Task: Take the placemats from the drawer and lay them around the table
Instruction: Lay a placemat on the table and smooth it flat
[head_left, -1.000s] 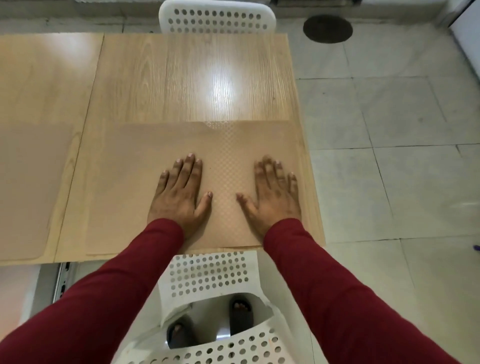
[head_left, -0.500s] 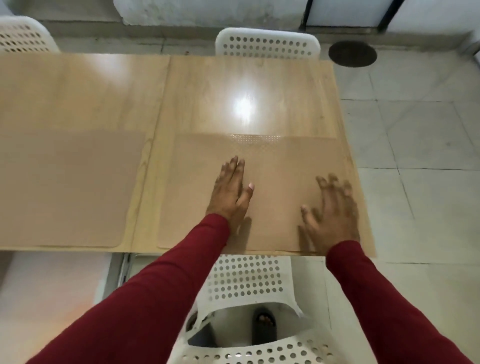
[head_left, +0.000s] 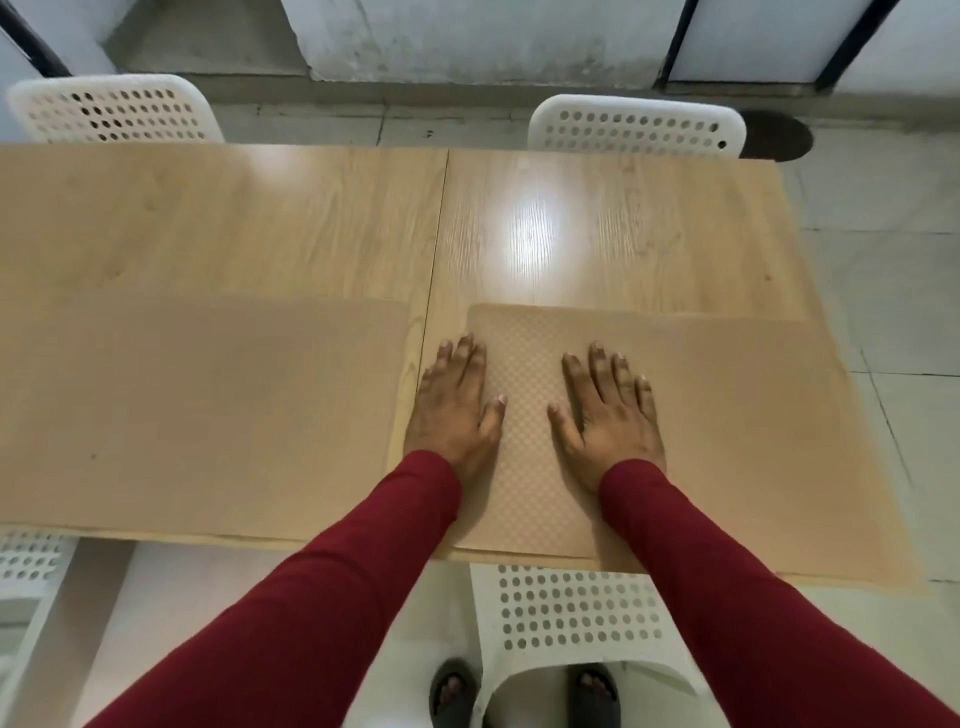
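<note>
A tan, finely textured placemat (head_left: 727, 426) lies flat on the right half of the wooden table (head_left: 311, 223), at its near edge. My left hand (head_left: 454, 410) rests flat across the mat's left edge, fingers straight. My right hand (head_left: 605, 410) presses flat on the mat a little right of it, fingers spread. A second tan placemat (head_left: 197, 410) lies flat on the left half of the table, untouched.
White perforated chairs stand around the table: two at the far side (head_left: 114, 109) (head_left: 636, 127), one right under me (head_left: 576, 613) and one at the near left (head_left: 26, 561). Tiled floor lies to the right (head_left: 893, 249). A dark round floor drain (head_left: 776, 137) sits beyond the far right corner.
The view has shifted left and up, showing more of the left mat and far chairs. Both hands have slid left on the right mat and lie flat near its left edge.
</note>
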